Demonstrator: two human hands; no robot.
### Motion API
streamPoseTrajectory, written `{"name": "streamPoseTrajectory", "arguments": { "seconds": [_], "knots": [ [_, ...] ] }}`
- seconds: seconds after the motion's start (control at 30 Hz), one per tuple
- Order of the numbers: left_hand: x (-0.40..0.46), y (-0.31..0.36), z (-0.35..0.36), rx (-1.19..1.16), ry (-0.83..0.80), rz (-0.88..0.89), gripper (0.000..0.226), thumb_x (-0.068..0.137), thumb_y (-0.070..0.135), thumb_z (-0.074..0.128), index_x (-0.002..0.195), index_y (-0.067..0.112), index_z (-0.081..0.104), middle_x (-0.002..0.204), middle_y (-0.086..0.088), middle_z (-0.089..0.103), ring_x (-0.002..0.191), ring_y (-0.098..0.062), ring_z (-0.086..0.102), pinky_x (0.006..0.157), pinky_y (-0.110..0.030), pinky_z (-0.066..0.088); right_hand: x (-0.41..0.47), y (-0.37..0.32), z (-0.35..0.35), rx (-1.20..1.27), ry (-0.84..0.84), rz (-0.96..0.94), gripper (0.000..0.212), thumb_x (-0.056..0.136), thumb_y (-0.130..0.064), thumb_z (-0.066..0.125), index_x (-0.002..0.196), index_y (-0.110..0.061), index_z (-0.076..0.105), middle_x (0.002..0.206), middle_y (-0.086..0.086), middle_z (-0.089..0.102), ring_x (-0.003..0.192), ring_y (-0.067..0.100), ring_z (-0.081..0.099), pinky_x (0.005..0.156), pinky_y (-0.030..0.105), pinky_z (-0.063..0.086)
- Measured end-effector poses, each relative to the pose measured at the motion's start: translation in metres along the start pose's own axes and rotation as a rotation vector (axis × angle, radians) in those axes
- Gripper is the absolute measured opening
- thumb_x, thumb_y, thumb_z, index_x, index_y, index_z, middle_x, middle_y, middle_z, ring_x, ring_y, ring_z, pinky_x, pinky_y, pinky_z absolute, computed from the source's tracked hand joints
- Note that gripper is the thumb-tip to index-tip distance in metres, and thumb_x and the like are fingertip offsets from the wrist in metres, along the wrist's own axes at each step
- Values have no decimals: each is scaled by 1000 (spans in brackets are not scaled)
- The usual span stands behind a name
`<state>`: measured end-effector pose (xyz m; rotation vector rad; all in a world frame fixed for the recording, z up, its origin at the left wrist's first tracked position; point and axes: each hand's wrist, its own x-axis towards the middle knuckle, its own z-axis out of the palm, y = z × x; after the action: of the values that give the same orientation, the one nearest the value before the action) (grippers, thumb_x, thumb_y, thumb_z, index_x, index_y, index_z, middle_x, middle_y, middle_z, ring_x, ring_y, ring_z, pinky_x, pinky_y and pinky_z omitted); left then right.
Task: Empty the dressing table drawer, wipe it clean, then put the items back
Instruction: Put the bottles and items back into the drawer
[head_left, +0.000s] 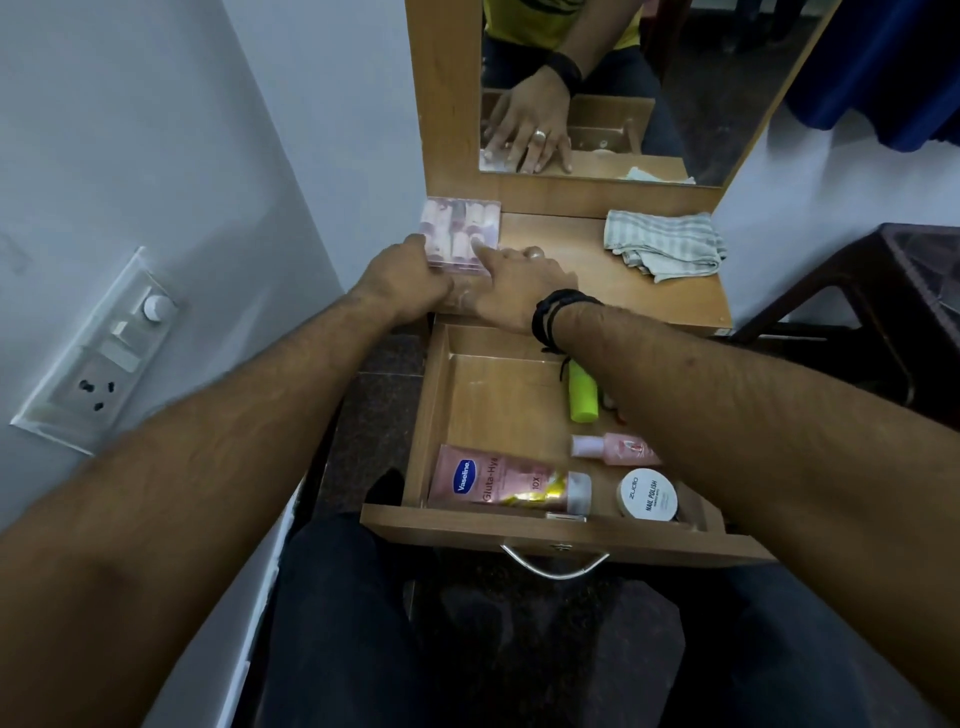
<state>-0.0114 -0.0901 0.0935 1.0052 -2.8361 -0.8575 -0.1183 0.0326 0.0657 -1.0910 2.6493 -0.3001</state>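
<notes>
Both hands clamp the clear nail-tip box (460, 235): left hand (410, 280) grips its near-left corner, right hand (511, 288) pinches its near-right edge. Box lies flat on the table's rear-left corner, pink contents visible. Open drawer (431, 415), nearer than the grip, holds a Vaseline tube (498, 480).

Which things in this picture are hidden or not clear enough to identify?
Head view only:
- Right part of the drawer: hidden by the right forearm.
- Contents of the clear pink box: blurred, unidentifiable.
- Small item beside the green tube: mostly under the forearm.
- Left hand fingertips: behind the box.
</notes>
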Motion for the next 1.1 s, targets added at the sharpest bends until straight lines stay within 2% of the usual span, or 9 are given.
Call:
{"name": "streamPoseTrajectory", "arguments": {
  "seconds": [0.13,0.27,0.47,0.6,0.63,0.73,0.87,1.0,1.1],
  "knots": [
    [3,-5,5,-131,-2,-27,67,68,44,57,130,19,59,119,-4,69,101,-24,65,88,-41,56,-6,1,3,-36,29,-25,81,76,-71,46,150,-45,21,150,-7,45,137,28,38,104,61,34],
    [-8,-3,8,-157,65,-84,52,95,31,58,142,11,47,134,-12,59,116,-31,60,96,-38,50,-18,1,7,-85,84,-58,77,79,-62,59,147,-39,32,143,-2,51,130,30,44,99,55,42],
    [-34,-17,12,-241,107,-165,48,101,33,56,141,10,44,136,-16,58,116,-33,60,93,-37,50,-57,-4,30,-159,313,-135,49,85,-37,64,130,-30,48,117,6,58,104,29,55,83,45,49],
    [-67,-20,8,-645,-54,-314,44,101,24,60,142,25,42,109,-10,68,81,-18,65,51,-25,57,-77,-6,38,-120,329,-167,41,85,-33,65,122,-26,49,112,7,57,98,30,56,82,46,51],
    [-76,-21,6,-701,-102,-359,44,102,23,60,142,29,42,100,-8,68,75,-16,65,50,-24,56,-83,-5,40,-105,335,-172,39,85,-32,65,120,-25,49,111,7,56,97,30,57,82,46,51],
    [-91,-28,4,-734,-241,-443,38,99,25,63,131,40,50,85,-1,73,70,-16,71,101,-53,44,-102,1,43,-86,387,-209,31,83,-29,65,111,-20,54,111,7,53,88,30,57,77,46,50],
    [-102,-35,-3,-711,-394,-439,23,98,24,59,118,36,60,74,0,74,67,-16,71,113,-50,36,-127,10,37,-174,409,-340,29,79,-25,65,105,-17,54,110,6,55,81,29,57,73,44,48],
    [-108,-31,1,-534,-532,-412,28,101,30,51,118,13,67,81,-2,70,69,-16,66,99,-40,50,-144,22,35,-197,359,-387,22,84,-30,60,100,-21,49,96,1,61,74,27,55,71,43,49],
    [-113,-17,11,-441,-511,-389,30,105,28,47,114,7,67,73,-2,65,59,-12,57,59,-24,54,-149,26,39,-219,265,-337,23,85,-28,60,101,-24,44,97,-1,60,76,26,55,74,44,51]
  ]
}}
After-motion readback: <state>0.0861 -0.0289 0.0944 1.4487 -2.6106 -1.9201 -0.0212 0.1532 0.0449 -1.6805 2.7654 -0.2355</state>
